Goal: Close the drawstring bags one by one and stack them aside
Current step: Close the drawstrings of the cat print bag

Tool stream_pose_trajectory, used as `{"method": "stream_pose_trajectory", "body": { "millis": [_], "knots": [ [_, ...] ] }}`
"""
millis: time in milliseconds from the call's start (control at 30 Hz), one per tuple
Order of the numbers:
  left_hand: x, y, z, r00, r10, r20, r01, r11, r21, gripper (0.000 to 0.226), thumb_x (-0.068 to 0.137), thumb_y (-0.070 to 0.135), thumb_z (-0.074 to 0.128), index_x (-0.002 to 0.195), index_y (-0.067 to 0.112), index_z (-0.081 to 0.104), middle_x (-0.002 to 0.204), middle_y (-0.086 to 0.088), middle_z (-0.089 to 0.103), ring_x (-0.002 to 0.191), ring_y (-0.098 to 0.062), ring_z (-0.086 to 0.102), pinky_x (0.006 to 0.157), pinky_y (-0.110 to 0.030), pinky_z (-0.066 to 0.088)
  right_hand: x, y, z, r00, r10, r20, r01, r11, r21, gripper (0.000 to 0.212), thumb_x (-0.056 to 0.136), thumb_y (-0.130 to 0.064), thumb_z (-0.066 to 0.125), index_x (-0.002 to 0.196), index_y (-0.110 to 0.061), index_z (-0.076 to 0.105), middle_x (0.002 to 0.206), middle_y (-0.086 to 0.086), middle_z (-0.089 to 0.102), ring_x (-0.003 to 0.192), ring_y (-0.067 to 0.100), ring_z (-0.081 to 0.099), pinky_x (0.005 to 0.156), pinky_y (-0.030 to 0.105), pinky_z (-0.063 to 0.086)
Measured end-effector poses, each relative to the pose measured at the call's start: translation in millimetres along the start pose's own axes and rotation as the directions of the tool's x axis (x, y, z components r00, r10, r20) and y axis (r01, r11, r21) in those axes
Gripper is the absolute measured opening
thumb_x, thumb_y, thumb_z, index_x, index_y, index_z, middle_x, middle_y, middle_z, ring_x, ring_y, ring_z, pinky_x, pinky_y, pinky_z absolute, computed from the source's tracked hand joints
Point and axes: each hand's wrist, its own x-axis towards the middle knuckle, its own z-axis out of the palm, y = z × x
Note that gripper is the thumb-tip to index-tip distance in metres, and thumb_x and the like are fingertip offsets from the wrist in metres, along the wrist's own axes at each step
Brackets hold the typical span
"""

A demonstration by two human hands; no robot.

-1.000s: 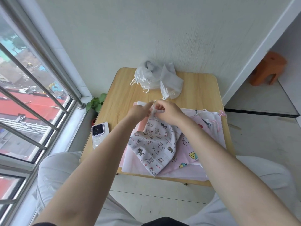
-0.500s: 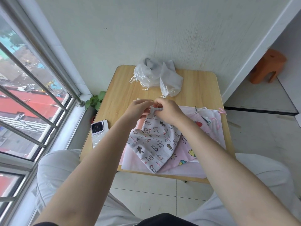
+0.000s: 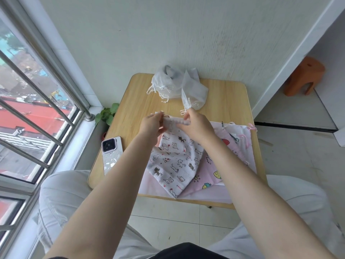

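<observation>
Left hand: the left hand (image 3: 152, 122) is raised over the small light-wood desk (image 3: 226, 101), its fingers pinched together on the left end of the gathered top hem of a white cotton drawstring bag printed with small cats (image 3: 175, 161).
Right hand: the right hand (image 3: 196, 123) sits just beside the left, thumb and fingers clamped on the right end of the same hem; the short stretch of bunched hem runs straight between the two hands.
Cat bag: its body hangs down and toward the person from both hands, spreading wide below the wrists and ending in a corner near the desk's near edge.
Under the bag: it lies on top of a pink fabric bag with cartoon fruit prints (image 3: 211, 171), which shows to the right of and below the right forearm, with more flat white and pink bags (image 3: 240, 139) beneath, their pink cords trailing to the right of the right hand.
Beyond the hands: a heap of plain white drawstring pouches (image 3: 168, 85) rests at the desk's far side; the nearest pouch's cords reach almost to the right hand's fingertips.
Left of the left forearm: a white phone with a square camera block (image 3: 112, 152) lies flat, near the desk's left edge.
</observation>
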Motion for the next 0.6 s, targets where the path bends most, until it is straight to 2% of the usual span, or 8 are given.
{"method": "stream_pose_trajectory", "body": {
  "millis": [67,133,233,333,400,467,533,600],
  "knots": [
    [2.0,3.9,-7.0,0.998,-0.064,0.021,0.067,0.972,-0.223,0.012,0.102,0.011,0.046,0.103,0.001,0.052,0.083,-0.012,0.071,0.067,-0.020,0.068,0.072,-0.036,0.057,0.8,10.0,-7.4,0.998,0.060,0.005,-0.060,0.998,-0.031,0.038,0.085,-0.053,0.064,0.090,-0.016,0.057,0.080,-0.004,0.059,0.067,0.015,0.054,0.054,0.028,0.037],
    [2.4,6.3,-14.0,0.996,-0.074,0.050,0.087,0.927,-0.364,0.007,0.102,0.008,0.040,0.100,0.003,0.045,0.075,-0.012,0.071,0.060,-0.020,0.068,0.064,-0.034,0.058,0.8,17.8,-14.3,0.993,0.120,-0.006,-0.120,0.992,-0.032,0.044,0.086,-0.058,0.060,0.086,-0.014,0.061,0.076,-0.004,0.060,0.066,0.015,0.054,0.055,0.028,0.036],
    [3.2,4.0,-21.5,0.996,-0.053,0.077,0.080,0.911,-0.404,0.009,0.100,0.011,0.046,0.102,0.003,0.045,0.078,-0.012,0.066,0.061,-0.022,0.068,0.062,-0.030,0.058,0.1,24.3,-19.7,0.988,0.154,-0.026,-0.154,0.988,-0.024,0.047,0.092,-0.054,0.054,0.083,-0.009,0.061,0.069,-0.004,0.055,0.067,0.018,0.052,0.054,0.027,0.034],
    [4.7,0.5,-23.8,0.995,-0.060,0.084,0.087,0.921,-0.379,0.016,0.098,0.017,0.055,0.101,0.002,0.052,0.078,-0.011,0.070,0.067,-0.021,0.069,0.064,-0.027,0.059,0.5,23.3,-18.2,0.988,0.153,0.014,-0.153,0.988,0.006,0.042,0.096,-0.047,0.053,0.088,-0.007,0.062,0.077,0.001,0.058,0.071,0.018,0.052,0.056,0.028,0.034],
    [5.6,-0.8,-25.2,0.995,-0.065,0.079,0.089,0.926,-0.366,0.016,0.097,0.020,0.058,0.096,0.004,0.057,0.079,-0.010,0.072,0.070,-0.020,0.070,0.068,-0.026,0.059,2.3,23.0,-16.9,0.985,0.168,0.038,-0.171,0.978,0.120,0.030,0.097,-0.039,0.054,0.097,-0.010,0.063,0.087,0.000,0.061,0.079,0.017,0.055,0.064,0.028,0.038],
    [5.9,-1.6,-27.7,0.997,-0.042,0.071,0.063,0.942,-0.328,0.014,0.098,0.019,0.057,0.095,0.005,0.060,0.081,-0.008,0.069,0.074,-0.018,0.068,0.073,-0.026,0.056,2.4,24.1,-16.9,0.976,0.210,0.055,-0.217,0.928,0.304,0.021,0.096,-0.028,0.056,0.102,-0.010,0.064,0.087,-0.001,0.062,0.075,0.015,0.057,0.066,0.026,0.043],
    [6.9,-2.1,-30.9,0.998,-0.014,0.060,0.032,0.950,-0.309,0.014,0.100,0.016,0.054,0.094,0.006,0.061,0.082,-0.006,0.067,0.075,-0.017,0.066,0.074,-0.025,0.055,0.1,26.8,-18.8,0.957,0.276,0.087,-0.281,0.815,0.506,0.011,0.094,-0.013,0.057,0.098,-0.008,0.066,0.077,0.001,0.062,0.059,0.012,0.054,0.053,0.023,0.045],
    [8.1,-2.3,-33.0,0.999,-0.016,0.034,0.026,0.938,-0.345,0.014,0.100,0.015,0.053,0.092,0.006,0.060,0.082,-0.008,0.067,0.075,-0.018,0.065,0.073,-0.025,0.057,-3.2,30.3,-19.1,0.944,0.313,0.102,-0.311,0.744,0.591,0.014,0.091,0.000,0.055,0.094,-0.007,0.067,0.073,0.004,0.063,0.055,0.011,0.053,0.048,0.020,0.045]
  ]
}}
